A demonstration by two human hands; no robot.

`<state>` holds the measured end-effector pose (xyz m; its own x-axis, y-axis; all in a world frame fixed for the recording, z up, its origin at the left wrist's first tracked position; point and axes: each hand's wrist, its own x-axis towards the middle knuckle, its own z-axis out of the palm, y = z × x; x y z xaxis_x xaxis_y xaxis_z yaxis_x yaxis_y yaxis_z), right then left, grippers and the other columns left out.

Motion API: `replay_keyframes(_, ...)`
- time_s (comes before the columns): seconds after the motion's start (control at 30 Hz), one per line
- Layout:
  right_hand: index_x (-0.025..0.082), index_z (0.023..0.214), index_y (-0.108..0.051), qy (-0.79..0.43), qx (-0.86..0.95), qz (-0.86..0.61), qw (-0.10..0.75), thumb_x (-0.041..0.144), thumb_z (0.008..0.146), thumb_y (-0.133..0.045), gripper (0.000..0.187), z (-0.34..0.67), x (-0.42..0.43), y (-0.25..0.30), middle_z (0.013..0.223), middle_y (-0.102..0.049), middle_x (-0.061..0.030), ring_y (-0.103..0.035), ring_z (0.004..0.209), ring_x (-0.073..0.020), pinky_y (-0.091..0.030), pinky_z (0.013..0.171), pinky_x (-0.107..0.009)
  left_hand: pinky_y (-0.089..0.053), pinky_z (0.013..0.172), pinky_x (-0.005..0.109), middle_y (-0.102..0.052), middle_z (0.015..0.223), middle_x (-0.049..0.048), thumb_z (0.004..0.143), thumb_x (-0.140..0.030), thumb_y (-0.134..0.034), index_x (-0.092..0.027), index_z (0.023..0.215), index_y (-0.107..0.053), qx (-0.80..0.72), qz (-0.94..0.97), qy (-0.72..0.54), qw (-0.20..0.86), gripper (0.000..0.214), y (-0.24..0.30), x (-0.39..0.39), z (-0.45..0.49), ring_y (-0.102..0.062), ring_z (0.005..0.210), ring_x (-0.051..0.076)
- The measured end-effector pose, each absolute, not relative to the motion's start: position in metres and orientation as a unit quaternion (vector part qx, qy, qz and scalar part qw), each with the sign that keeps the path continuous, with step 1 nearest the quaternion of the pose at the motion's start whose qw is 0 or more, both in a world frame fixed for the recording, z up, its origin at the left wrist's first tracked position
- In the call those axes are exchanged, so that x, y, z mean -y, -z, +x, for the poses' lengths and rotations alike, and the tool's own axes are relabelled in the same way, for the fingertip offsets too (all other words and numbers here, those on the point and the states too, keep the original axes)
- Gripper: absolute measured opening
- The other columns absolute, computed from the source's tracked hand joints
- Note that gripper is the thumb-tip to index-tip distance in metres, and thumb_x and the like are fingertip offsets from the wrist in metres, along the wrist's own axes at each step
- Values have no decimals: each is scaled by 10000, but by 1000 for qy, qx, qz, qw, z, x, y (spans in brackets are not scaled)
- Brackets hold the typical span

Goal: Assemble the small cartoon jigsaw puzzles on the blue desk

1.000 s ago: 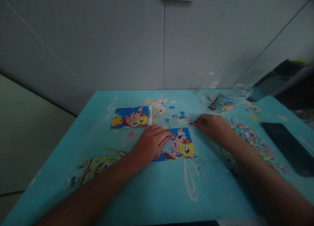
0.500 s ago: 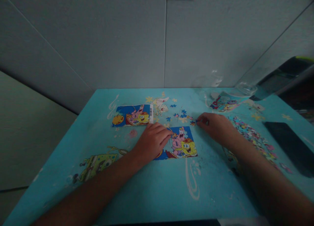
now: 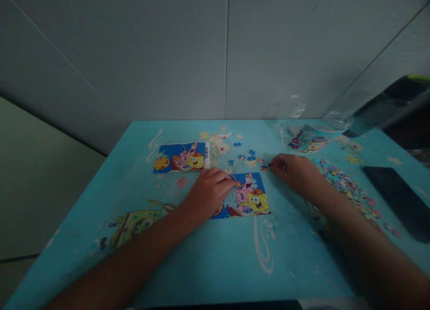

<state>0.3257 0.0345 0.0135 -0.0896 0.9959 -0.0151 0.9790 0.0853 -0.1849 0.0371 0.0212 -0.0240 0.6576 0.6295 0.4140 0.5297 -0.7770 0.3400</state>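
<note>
A partly built cartoon jigsaw (image 3: 250, 198) lies in the middle of the turquoise table (image 3: 208, 260). My left hand (image 3: 208, 191) rests on its left part, fingers curled and pressed down on the pieces. My right hand (image 3: 294, 172) sits just right of the jigsaw's upper corner and pinches a small puzzle piece (image 3: 264, 167) between thumb and forefinger. A few loose blue pieces (image 3: 247, 157) lie on the table just beyond it.
A printed reference picture (image 3: 181, 157) lies at the back left. A heap of loose pieces (image 3: 346, 187) spreads along the right side, with a clear plastic bag (image 3: 309, 137) behind it and a dark phone (image 3: 396, 200) at the far right. Grey wall panels stand behind.
Both hands stay almost where they were. The view has shifted slightly; my right hand keeps its pinch on the small piece near the jigsaw's upper right corner.
</note>
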Motion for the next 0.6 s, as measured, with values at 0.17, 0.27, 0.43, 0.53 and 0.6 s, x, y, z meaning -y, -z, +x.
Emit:
replay_keyframes(0.17,241,976,-717,-75,735,-672,59,321,909,-567,183,325,-33,-14,874,-744,-56,-682,752,-221,-446,665,-316,-451,848,402,-714,1005,48,986,-189,-584,-219,1136,-714,-323,907,-254,95,201,21,-21,37,-600,965,220)
replay_keyframes(0.27,241,983,-716,-69,736,-671,54,329,914,-564,189,325,-34,-14,882,-745,-60,-683,761,-225,-444,670,-319,-447,848,400,-715,1006,46,981,-186,-591,-223,1135,-716,-322,907,-254,98,202,22,-21,37,-599,965,220)
replay_keyframes(0.43,238,981,-711,-74,732,-676,51,332,915,-556,193,325,-33,-16,895,-744,-66,-683,766,-225,-442,666,-315,-440,844,396,-715,1005,50,973,-174,-598,-221,1134,-716,-323,907,-254,95,205,21,-21,38,-604,964,222)
replay_keyframes(0.53,237,984,-709,-77,735,-672,50,334,918,-548,199,324,-33,-17,897,-745,-64,-680,761,-221,-442,667,-314,-446,860,396,-710,1018,51,979,-177,-589,-216,1146,-706,-325,906,-255,95,208,21,-20,37,-599,979,221)
replay_keyframes(0.6,235,985,-710,-75,737,-669,52,324,918,-544,200,324,-32,-17,891,-744,-62,-676,751,-217,-441,668,-314,-449,860,398,-706,1014,52,986,-182,-579,-212,1138,-703,-328,904,-258,91,199,22,-20,37,-596,973,221)
